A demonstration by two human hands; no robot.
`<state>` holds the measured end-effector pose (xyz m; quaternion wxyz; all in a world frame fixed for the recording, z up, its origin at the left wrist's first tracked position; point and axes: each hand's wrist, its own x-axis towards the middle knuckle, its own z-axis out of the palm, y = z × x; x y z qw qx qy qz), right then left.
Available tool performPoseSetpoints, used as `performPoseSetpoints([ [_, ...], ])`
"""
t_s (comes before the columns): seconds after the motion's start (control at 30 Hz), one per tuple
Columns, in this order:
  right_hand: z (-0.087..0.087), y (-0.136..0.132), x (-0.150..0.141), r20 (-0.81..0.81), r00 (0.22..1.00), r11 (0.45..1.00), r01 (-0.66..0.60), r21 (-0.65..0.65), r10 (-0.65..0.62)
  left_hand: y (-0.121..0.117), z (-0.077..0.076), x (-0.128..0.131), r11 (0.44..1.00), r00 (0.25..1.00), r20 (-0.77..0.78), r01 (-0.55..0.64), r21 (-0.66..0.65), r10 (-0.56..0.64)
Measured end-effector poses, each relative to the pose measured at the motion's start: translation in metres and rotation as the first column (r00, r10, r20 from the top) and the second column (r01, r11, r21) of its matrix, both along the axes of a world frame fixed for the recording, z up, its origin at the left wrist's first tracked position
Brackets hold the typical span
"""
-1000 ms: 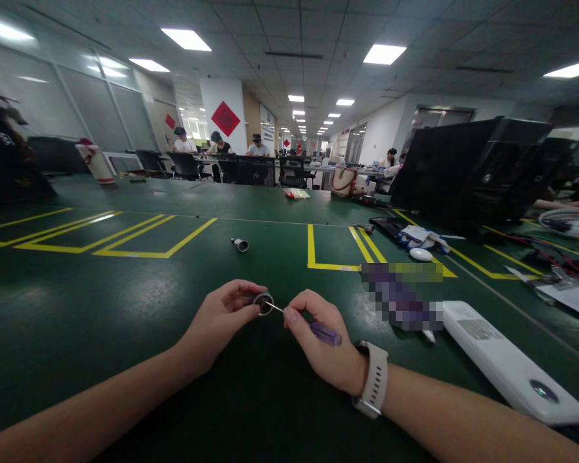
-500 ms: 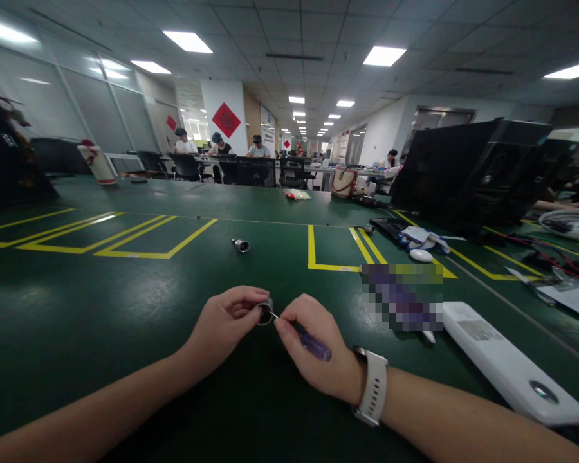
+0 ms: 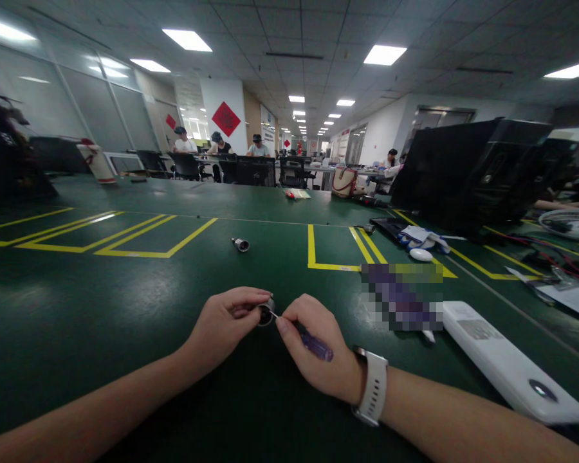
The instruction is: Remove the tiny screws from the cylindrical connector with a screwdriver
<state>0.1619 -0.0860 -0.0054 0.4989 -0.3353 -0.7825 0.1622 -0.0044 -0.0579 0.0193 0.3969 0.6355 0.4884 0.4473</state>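
Between thumb and fingers, my left hand (image 3: 231, 321) grips a small round metal connector (image 3: 266, 313), its dark open end facing my right side. My right hand (image 3: 313, 341) is closed around a screwdriver (image 3: 317, 347) with a clear purple handle. The thin shaft reaches to the connector's open end; whether the tip touches anything inside is too small to tell. A second metal connector (image 3: 240, 245) lies on its side on the green table (image 3: 149, 308), beyond my hands.
To the right lie a long white device (image 3: 511, 360), a blurred-out purple item (image 3: 398, 299), a white oval object (image 3: 421, 255) and a glove (image 3: 422, 238). A large black case (image 3: 473, 173) stands behind them. Yellow tape (image 3: 168, 255) marks the table. People sit at far desks.
Almost nothing differs. Both hands keep their hold on the connector and the screwdriver, with at most a tiny shift.
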Motion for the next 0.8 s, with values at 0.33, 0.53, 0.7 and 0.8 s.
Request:
performPoseSetpoints([
  [0.33,0.0036,-0.0007,0.0009,0.013,1.000,1.000,-0.023,-0.006,0.023,-0.0011,0.0023,0.0008,1.000,1.000,0.005,-0.017,-0.019,0.017],
  [0.53,0.0030,-0.0005,-0.0004,0.036,0.999,0.999,-0.032,0.006,0.032,0.0002,-0.0020,-0.0007,1.000,1.000,0.009,0.008,-0.019,-0.008],
  [0.7,0.0031,-0.0010,-0.0009,0.049,0.998,0.999,-0.039,0.014,0.038,-0.0009,-0.0003,0.0017,0.998,1.000,0.019,-0.004,-0.056,0.006],
  [0.8,0.0032,-0.0015,0.0000,0.026,0.999,0.999,-0.046,0.008,0.046,-0.0016,0.0011,0.0028,0.998,0.999,0.045,-0.012,-0.060,0.015],
])
